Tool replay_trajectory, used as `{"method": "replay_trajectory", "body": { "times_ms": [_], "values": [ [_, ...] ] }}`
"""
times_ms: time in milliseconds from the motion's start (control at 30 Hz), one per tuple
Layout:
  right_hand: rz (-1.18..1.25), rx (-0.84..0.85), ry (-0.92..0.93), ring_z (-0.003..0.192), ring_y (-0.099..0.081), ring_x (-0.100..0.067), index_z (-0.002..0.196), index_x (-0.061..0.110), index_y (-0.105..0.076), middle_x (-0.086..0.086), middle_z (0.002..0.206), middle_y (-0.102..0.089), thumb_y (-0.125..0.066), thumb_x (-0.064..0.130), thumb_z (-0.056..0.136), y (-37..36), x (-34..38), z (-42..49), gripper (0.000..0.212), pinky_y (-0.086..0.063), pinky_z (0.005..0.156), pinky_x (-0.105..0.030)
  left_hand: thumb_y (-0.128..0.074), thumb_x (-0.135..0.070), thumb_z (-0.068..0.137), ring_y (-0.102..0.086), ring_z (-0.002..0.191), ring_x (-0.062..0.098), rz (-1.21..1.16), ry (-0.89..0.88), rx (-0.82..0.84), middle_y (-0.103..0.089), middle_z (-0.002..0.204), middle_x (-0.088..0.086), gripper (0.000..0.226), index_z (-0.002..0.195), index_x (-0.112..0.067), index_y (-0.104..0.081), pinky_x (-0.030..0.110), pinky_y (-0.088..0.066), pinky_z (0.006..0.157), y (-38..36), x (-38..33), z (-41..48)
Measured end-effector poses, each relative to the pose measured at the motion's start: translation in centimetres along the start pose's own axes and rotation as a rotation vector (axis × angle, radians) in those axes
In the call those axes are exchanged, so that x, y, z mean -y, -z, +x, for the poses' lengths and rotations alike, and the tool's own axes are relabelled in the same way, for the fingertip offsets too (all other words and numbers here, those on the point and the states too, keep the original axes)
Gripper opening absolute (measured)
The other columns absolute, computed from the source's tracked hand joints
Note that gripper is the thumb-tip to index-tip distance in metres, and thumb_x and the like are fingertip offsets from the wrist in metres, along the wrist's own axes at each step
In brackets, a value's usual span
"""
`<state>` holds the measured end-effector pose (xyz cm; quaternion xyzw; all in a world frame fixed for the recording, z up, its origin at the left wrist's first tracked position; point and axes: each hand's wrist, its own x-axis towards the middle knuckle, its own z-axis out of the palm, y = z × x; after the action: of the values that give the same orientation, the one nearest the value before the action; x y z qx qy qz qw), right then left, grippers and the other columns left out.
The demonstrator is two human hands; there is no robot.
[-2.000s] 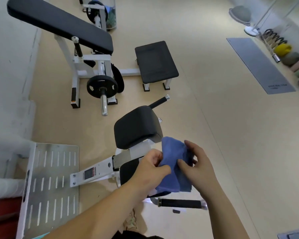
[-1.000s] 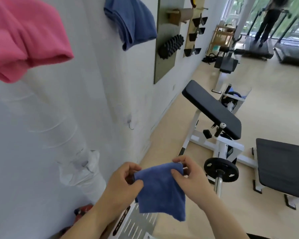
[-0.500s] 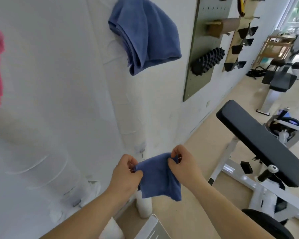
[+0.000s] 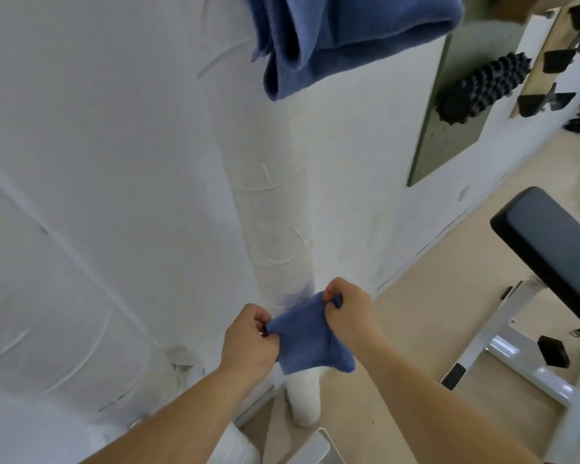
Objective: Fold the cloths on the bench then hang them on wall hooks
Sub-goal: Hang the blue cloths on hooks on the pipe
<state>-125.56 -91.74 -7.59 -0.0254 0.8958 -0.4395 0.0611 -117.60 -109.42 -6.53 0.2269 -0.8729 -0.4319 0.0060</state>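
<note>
While your left hand (image 4: 248,343) and right hand (image 4: 347,309) each pinch a top corner of the small blue cloth (image 4: 310,336), it hangs between them, facing the white wall (image 4: 114,162), below another blue cloth (image 4: 349,38) hung there.

Legible text, labels, brands, numbers, signs: none. No readable marking on any surface anywhere in the frame.

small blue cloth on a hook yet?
No, both the left hand and right hand pinch the small blue cloth low by the wall.
</note>
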Motion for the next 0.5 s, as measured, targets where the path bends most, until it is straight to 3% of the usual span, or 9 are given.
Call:
{"method": "replay_trajectory", "body": {
  "times_ms": [167, 267, 333, 400, 467, 500],
  "values": [
    [-0.047, 0.104, 0.004, 0.075, -0.066, -0.021, 0.091, 0.029, -0.07, 0.003, 0.084, -0.07, -0.047, 0.007, 0.09, -1.8, -1.3, 0.9, 0.032, -0.054, 0.065, -0.032, -0.064, -0.002, 0.085, -0.05, 0.066, 0.018, 0.044, -0.002, -0.007, -0.061, 0.078, 0.004, 0.016, 0.085, -0.013, -0.052, 0.018, -0.041, 0.054, -1.8, 1.5, 1.8],
    [-0.045, 0.166, 0.057, 0.092, -0.065, -0.018, 0.106, 0.026, -0.075, 0.002, 0.104, -0.073, -0.053, 0.01, 0.092, -1.8, -2.2, 0.7, 0.03, -0.05, 0.074, -0.022, -0.064, -0.002, 0.082, -0.051, 0.066, 0.019, 0.038, 0.006, -0.011, -0.061, 0.077, 0.003, 0.018, 0.083, -0.015, -0.051, 0.021, -0.044, 0.055, -2.6, 2.2, 2.8],
    [-0.096, 0.232, 0.117, 0.107, -0.061, -0.017, 0.111, 0.028, -0.075, 0.002, 0.126, -0.062, -0.061, 0.021, 0.093, -1.5, -3.2, 0.8, 0.024, -0.046, 0.085, -0.021, -0.065, -0.002, 0.082, -0.053, 0.068, 0.021, 0.041, 0.013, -0.006, -0.061, 0.076, 0.001, 0.02, 0.08, -0.017, -0.051, 0.02, -0.043, 0.056, -3.1, 2.4, 3.2],
    [-0.266, 0.302, 0.181, 0.125, -0.047, -0.015, 0.117, 0.031, -0.073, 0.006, 0.144, -0.038, -0.062, 0.036, 0.094, -1.3, -4.1, 0.9, 0.026, -0.04, 0.09, -0.02, -0.066, -0.004, 0.083, -0.056, 0.072, 0.022, 0.061, 0.015, -0.005, -0.06, 0.079, -0.001, 0.022, 0.08, -0.02, -0.052, 0.016, -0.039, 0.054, -3.6, 2.4, 3.2],
    [-0.446, 0.334, 0.264, 0.13, -0.037, -0.012, 0.118, 0.03, -0.07, 0.011, 0.145, -0.028, -0.058, 0.044, 0.095, -1.3, -4.1, 1.1, 0.029, -0.041, 0.088, -0.022, -0.069, -0.007, 0.085, -0.057, 0.075, 0.02, 0.112, -0.017, -0.056, -0.056, 0.088, -0.002, 0.023, 0.083, -0.023, -0.052, 0.011, -0.036, 0.056, -3.9, 2.2, 2.9],
    [-0.484, 0.333, 0.299, 0.126, -0.041, -0.012, 0.116, 0.029, -0.068, 0.012, 0.139, -0.035, -0.057, 0.044, 0.095, -1.4, -3.8, 1.2, 0.028, -0.046, 0.085, -0.025, -0.069, -0.008, 0.085, -0.057, 0.075, 0.017, 0.123, -0.068, -0.086, -0.054, 0.092, -0.003, 0.023, 0.085, -0.024, -0.052, 0.01, -0.038, 0.058, -4.0, 2.1, 2.7]
  ]
}}
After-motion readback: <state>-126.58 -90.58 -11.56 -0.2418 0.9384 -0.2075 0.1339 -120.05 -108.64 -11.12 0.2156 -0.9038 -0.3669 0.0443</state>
